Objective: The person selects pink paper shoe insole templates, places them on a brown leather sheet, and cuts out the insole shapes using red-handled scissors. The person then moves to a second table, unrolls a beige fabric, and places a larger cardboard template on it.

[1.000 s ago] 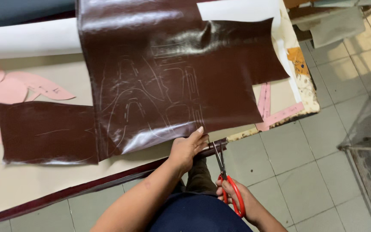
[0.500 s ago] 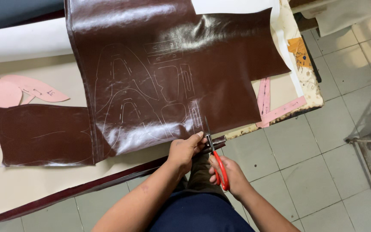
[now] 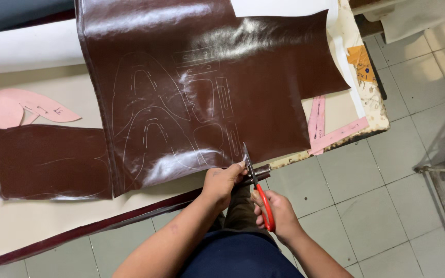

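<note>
A large glossy brown leather sheet [image 3: 263, 77] lies on the table, with pale traced pattern outlines on its left half. My left hand [image 3: 221, 181] pinches the sheet's near edge. My right hand [image 3: 278, 213] grips red-handled scissors [image 3: 257, 188], whose blades stand open at that edge, just right of my left fingers, tips pointing into the leather. A smaller brown leather piece [image 3: 47, 162] lies to the left, its right edge under the big sheet.
Pink paper pattern pieces [image 3: 24, 105] lie at the left, pink strips [image 3: 336, 135] at the right table edge [image 3: 377, 123]. A white roll [image 3: 21, 49] runs along the back. An orange card [image 3: 362, 61] sits at the right. Tiled floor [image 3: 387, 206] lies below.
My right hand rose from below the table and brought the scissors up to the leather's near edge. My left hand kept its hold on that edge.
</note>
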